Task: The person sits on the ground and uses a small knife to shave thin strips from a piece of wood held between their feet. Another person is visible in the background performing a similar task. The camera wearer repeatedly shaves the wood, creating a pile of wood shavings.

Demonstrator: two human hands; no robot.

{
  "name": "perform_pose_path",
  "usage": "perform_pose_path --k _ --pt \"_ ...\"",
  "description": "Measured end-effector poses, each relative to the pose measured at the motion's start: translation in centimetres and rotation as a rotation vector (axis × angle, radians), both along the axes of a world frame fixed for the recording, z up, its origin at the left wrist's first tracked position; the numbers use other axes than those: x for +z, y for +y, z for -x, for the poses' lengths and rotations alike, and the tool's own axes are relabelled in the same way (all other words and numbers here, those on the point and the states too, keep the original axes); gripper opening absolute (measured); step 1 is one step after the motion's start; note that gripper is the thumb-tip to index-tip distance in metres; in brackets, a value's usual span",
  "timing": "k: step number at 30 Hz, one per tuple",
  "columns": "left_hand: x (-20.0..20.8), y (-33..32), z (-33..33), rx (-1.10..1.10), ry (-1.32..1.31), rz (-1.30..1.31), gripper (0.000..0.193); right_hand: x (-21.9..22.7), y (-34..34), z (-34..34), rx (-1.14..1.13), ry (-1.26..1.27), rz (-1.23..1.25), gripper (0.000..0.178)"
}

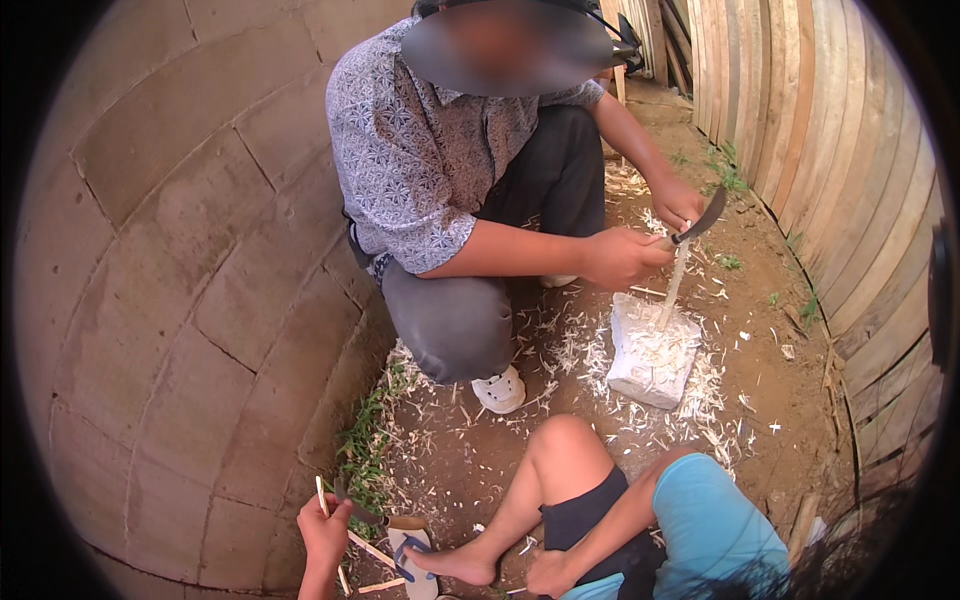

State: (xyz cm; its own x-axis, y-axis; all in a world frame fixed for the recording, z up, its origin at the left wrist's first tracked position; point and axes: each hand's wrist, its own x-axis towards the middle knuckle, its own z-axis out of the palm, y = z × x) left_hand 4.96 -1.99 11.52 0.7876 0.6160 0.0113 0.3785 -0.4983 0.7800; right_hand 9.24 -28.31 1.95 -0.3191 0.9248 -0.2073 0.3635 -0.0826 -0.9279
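Note:
My left hand [323,535] comes in at the lower left edge, fingers closed around a thin pale wooden stick [321,492]. Just right of my fingers is a knife with a wooden handle [405,522]; its dark blade reaches behind my hand, and I cannot tell whether it touches. My right hand is out of view. Across from me, a crouching person in a patterned shirt [390,150] grips a curved knife [705,215] in one hand. That person's other hand holds a pale wooden strip [676,280] upright, its lower end on a whitish stone block [640,365].
Another person in a teal shirt [715,525] sits at the lower right, knee raised, one bare foot by a flip-flop [412,560]. Thin wooden slats [370,550] lie near my hand. Shavings cover the dirt around the block. A block wall [180,300] and wooden fence [830,150] flank us.

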Motion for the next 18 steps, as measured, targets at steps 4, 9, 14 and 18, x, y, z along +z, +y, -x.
perform_pose_path --k 4,9,14,18 --pt "1.0 -0.2 -0.1 0.029 -0.043 -0.057 0.011 -2.3 1.0 -2.3 0.017 -0.147 0.134 0.046" --pt "1.2 0.6 1.5 0.099 -0.058 -0.103 0.013 11.3 1.3 -8.8 -1.033 0.011 -0.592 0.065" --pt "1.1 0.2 0.7 0.04 -0.098 -0.042 0.013 27.0 -3.1 -12.5 -1.269 0.268 -1.478 0.075" --pt "1.3 0.3 1.4 0.086 -0.129 -0.063 0.013 26.5 -1.0 -9.7 -1.013 0.365 -1.347 0.07"
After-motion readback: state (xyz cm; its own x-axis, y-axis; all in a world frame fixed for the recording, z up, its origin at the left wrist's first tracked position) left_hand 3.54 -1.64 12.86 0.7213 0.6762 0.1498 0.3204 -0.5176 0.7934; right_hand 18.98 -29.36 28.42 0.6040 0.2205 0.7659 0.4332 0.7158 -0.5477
